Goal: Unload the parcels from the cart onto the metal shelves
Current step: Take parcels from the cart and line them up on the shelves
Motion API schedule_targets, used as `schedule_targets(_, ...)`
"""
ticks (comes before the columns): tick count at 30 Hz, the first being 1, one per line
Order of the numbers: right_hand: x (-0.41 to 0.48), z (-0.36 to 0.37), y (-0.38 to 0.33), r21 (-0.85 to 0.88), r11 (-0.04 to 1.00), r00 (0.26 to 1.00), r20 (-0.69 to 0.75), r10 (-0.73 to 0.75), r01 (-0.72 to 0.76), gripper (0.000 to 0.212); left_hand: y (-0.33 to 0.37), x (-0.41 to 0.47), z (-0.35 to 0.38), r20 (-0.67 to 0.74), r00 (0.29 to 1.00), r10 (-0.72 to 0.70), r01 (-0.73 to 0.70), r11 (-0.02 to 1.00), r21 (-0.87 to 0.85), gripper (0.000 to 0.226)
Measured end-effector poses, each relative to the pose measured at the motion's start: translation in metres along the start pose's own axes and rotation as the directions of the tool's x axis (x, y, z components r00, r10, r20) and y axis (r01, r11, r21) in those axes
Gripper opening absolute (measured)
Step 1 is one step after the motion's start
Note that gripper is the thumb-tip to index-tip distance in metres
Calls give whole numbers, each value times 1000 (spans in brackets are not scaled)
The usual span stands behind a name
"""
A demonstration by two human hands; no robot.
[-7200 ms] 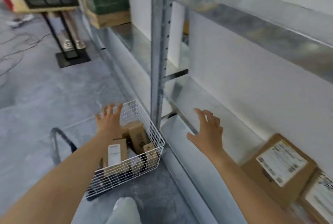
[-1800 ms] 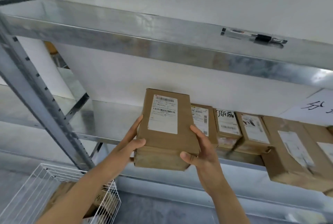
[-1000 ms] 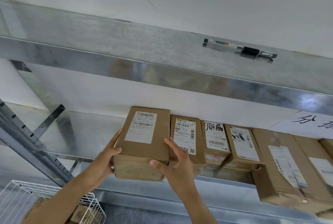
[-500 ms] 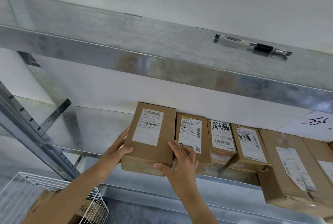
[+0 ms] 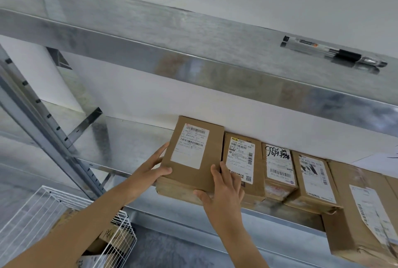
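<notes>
A brown cardboard parcel [image 5: 193, 160] with a white shipping label lies on the middle metal shelf [image 5: 129, 145], its back end at the wall. It stands at the left end of a row of parcels, against the neighbouring labelled parcel [image 5: 241, 160]. My left hand [image 5: 148, 173] holds its left side, thumb on top. My right hand [image 5: 224, 194] holds its front right corner, thumb on the front face and fingers up between the two parcels. The white wire cart [image 5: 43, 213] at the lower left holds more parcels [image 5: 107, 237].
Several more labelled parcels [image 5: 312, 177] fill the shelf to the right. A pen [image 5: 336, 52] lies on the upper shelf [image 5: 193, 67]. A slotted steel upright [image 5: 43, 129] runs down the left. Bare shelf surface lies left of the held parcel.
Both hands reached into the cart, lifted the parcel to the middle shelf, and have slid it back toward the wall beside the row. My grip on it has not changed.
</notes>
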State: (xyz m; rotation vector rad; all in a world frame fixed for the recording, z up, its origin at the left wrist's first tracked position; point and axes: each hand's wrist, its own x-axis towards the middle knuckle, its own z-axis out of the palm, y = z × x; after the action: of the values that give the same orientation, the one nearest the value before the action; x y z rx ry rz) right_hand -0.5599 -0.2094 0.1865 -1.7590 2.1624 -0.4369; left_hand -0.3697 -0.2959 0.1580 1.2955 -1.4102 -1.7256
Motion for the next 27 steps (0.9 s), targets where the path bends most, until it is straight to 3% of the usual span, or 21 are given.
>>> schedule_targets(4,6,0,-7,-44,999,999,44,-13,15,77,5,3,-14,-135,989,65,-41,984,171,57)
schedule_targets(7,10,5,-17,-31,998,998,42,-53,54,76,5,-4,-34,-310,930,196,-66,921,385,52)
schedule_targets(10,13,11,-27,-38,989,990,-8,-144,144,75,3,-20,-56,-402,860,313,36,749,661,58)
schedule_targets(13,21,17,-38,-48,974,975,-3,-221,221,75,-6,-41,-80,-434,865,251,265,506,821,74)
schedule_targets(17,36,27,-60,-36,937,937,2,-349,349,66,-29,-71,-101,-501,823,268,425,295,856,85)
schedule_targets(21,44,47,-91,134,860,870,-61,-490,493,41,-54,-104,-111,-579,779,242,526,250,813,89)
schedule_targets(23,42,60,-110,194,807,829,-87,-552,557,39,-70,-120,-117,-624,751,217,574,252,779,90)
schedule_targets(27,32,91,-144,141,708,721,-67,-690,691,43,-100,-152,-126,-719,679,149,686,220,693,91)
